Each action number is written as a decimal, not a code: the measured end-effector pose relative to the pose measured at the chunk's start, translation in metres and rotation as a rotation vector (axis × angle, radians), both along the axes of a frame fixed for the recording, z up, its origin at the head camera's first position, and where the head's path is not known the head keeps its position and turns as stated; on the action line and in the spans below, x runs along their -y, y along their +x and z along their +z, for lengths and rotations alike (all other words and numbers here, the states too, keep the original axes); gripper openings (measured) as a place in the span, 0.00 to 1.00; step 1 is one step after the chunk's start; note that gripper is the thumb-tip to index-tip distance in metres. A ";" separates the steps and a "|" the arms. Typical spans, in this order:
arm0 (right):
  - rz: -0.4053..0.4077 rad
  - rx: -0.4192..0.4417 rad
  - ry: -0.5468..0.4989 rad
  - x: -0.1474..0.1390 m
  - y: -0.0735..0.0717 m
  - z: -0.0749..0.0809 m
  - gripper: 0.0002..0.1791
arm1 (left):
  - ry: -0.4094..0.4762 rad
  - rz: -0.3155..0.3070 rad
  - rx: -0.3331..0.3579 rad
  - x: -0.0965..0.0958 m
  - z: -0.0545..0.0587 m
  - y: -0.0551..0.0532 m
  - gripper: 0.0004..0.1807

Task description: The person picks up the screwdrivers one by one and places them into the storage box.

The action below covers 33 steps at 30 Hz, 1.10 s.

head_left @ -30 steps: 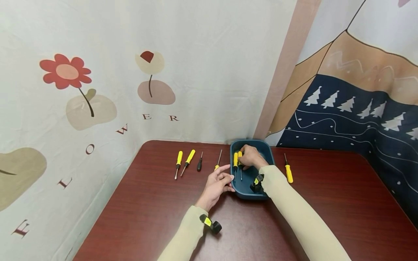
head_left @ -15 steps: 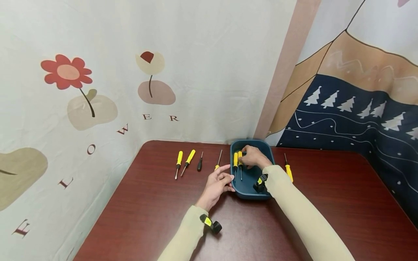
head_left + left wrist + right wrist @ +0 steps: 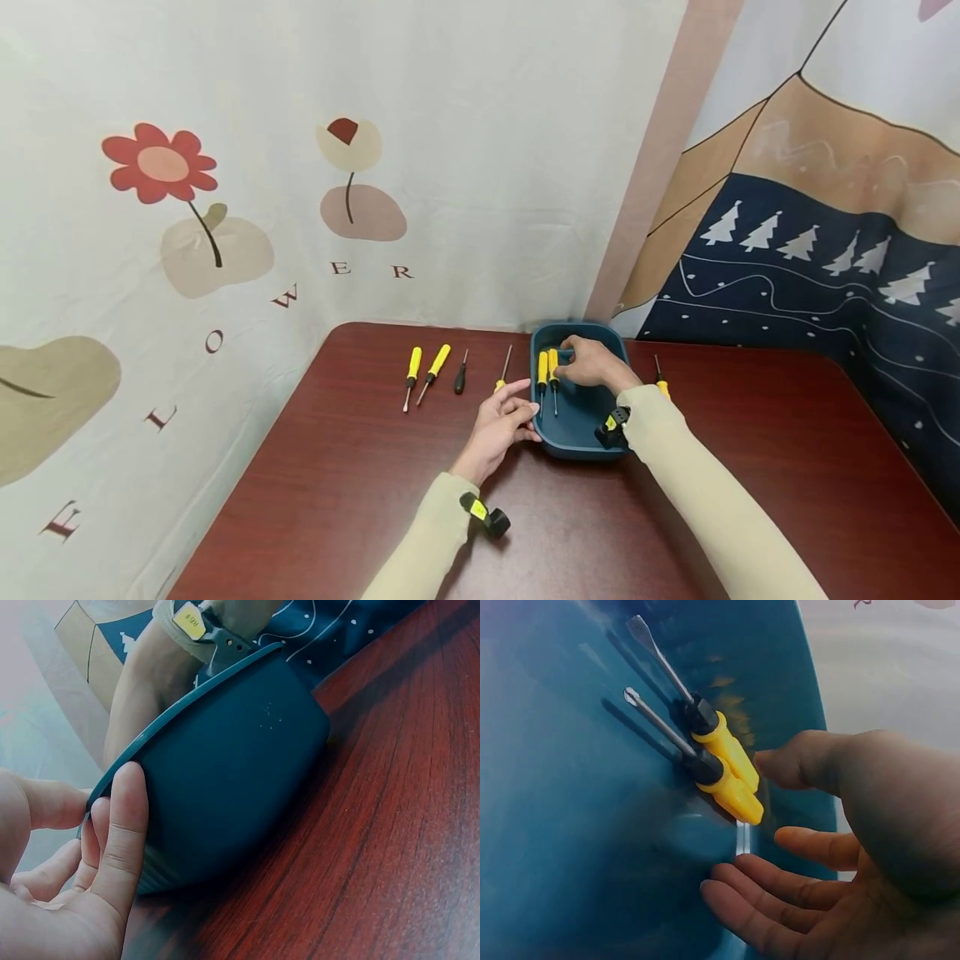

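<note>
Your left hand [image 3: 497, 427] pinches the left edge of the bin [image 3: 581, 452], likely steadying it; your right hand [image 3: 596, 364], fingers relaxed and empty, sits beside two screwdrivers [image 3: 705, 766].

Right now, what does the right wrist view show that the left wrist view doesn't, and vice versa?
Right wrist only: two yellow-handled screwdrivers inside the blue tray, plus the right hand's spread fingers.

Left wrist only: the left hand pinching the tray's rim, the tray's outer wall on the near side, the red-brown table and the dark-blue dotted cloth.

Both: the tray and pale backdrop.
</note>
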State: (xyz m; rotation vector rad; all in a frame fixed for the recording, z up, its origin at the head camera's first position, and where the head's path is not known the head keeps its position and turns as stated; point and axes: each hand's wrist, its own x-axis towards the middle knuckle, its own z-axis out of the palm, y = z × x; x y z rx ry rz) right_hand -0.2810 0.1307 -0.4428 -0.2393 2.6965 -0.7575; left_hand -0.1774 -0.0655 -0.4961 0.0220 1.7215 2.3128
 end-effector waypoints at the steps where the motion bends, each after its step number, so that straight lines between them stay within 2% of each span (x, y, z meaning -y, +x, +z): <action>1: 0.010 -0.004 0.005 -0.001 0.001 0.001 0.35 | -0.001 0.001 0.001 0.000 0.000 0.000 0.29; 14: 0.194 -0.092 0.076 -0.016 0.014 0.016 0.41 | 0.001 -0.006 0.007 0.001 -0.001 -0.001 0.29; 18: 0.224 -0.118 0.087 -0.021 0.018 0.019 0.41 | 0.002 -0.012 0.008 0.001 -0.002 -0.002 0.29; 25: 0.227 -0.164 0.118 -0.031 0.025 0.026 0.43 | -0.004 -0.011 0.012 0.000 -0.001 -0.003 0.29; 33: 0.190 -0.226 0.136 -0.047 0.031 0.026 0.46 | -0.001 -0.003 0.016 0.000 -0.002 -0.003 0.29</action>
